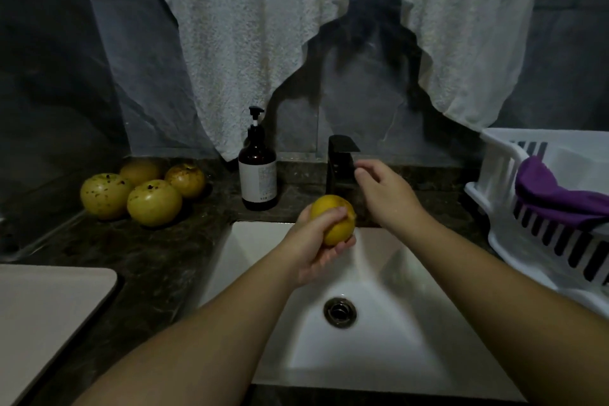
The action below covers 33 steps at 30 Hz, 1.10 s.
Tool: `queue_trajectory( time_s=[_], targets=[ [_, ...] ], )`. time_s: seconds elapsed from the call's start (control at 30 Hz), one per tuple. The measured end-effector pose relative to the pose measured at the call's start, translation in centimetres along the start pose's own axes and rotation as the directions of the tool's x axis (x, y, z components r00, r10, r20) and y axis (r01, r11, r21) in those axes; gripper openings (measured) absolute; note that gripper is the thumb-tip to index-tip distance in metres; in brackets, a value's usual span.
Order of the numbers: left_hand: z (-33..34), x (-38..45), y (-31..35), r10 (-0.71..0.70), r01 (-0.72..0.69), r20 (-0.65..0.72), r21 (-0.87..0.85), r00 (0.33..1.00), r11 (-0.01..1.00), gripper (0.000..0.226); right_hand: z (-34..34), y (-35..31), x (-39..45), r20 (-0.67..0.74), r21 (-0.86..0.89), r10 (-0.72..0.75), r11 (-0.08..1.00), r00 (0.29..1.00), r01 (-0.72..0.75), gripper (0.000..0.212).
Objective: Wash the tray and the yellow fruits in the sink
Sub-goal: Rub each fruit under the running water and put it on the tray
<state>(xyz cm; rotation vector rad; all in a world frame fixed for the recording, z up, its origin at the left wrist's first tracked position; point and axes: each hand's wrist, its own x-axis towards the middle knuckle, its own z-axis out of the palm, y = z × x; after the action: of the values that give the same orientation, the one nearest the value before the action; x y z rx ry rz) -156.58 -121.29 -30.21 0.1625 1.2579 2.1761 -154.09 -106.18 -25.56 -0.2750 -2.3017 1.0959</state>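
The left hand (pixel 318 242) grips a yellow fruit (pixel 334 219) over the sink (pixel 379 333) while the right hand (pixel 382 189), fingers loose, reaches the tap (pixel 341 163) (four fruits (pixel 141 189) wait on the tabletop (pixel 158 260)), so a sudden gush could make it slip

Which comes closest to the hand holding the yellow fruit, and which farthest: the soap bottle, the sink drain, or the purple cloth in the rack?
From the left hand gripping the yellow fruit:
1. Soap bottle, on the counter to its upper left, and the sink drain, below in the basin: too close to call.
2. Purple cloth, far right in the white rack.
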Motion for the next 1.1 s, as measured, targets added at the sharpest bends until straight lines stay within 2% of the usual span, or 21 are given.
queue_trajectory(
  time_s=[0.23, 0.5, 0.7, 0.8, 0.87, 0.93, 1.03, 1.1],
  targets=[
    [0.3, -0.2, 0.2, 0.0, -0.001, 0.029, 0.035, 1.0, 0.999, 0.031, -0.1, -0.8, 2.6, 0.129, -0.073, 0.036, 0.997, 0.991, -0.027, 0.04],
    [0.1, 0.2, 0.2, -0.037, 0.036, 0.036, 0.04, 0.999, 0.999, 0.022, -0.4, -1.1, 3.3, 0.189, -0.043, 0.059, 0.998, 0.98, -0.051, 0.049],
    [0.0, 0.6, -0.1, -0.033, 0.031, 0.036, 0.062, 0.999, 0.998, 0.024, -0.8, -1.9, 3.6, 0.217, -0.08, 0.06, 0.996, 0.974, -0.043, 0.054],
    [0.0, 0.7, -0.3, -0.011, 0.011, 0.017, 0.034, 1.0, 0.999, 0.032, -0.7, -1.7, 2.8, 0.183, 0.017, 0.078, 0.996, 0.98, -0.082, 0.048],
    [0.1, 0.7, -0.3, -0.001, 0.001, 0.011, 0.024, 1.0, 1.0, 0.04, -0.3, -1.1, 1.8, 0.077, 0.093, 0.149, 0.983, 0.986, -0.156, 0.037],
    [0.2, 0.5, -0.4, 0.004, -0.004, -0.003, 0.036, 1.0, 0.999, 0.047, 0.4, -0.2, 0.4, 0.044, 0.09, 0.304, 0.947, 0.952, -0.307, 0.034],
    [0.5, 0.6, -0.7, 0.005, -0.004, -0.019, 0.093, 1.0, 0.996, 0.049, 2.0, 1.1, -2.4, 0.288, 0.082, 0.52, 0.823, 0.804, -0.562, 0.062],
    [0.5, 0.8, -1.2, 0.02, -0.016, -0.021, 0.181, 1.0, 0.983, 0.046, 2.8, 1.5, -3.5, 0.44, 0.145, 0.558, 0.729, 0.704, -0.669, 0.071]
  ],
)
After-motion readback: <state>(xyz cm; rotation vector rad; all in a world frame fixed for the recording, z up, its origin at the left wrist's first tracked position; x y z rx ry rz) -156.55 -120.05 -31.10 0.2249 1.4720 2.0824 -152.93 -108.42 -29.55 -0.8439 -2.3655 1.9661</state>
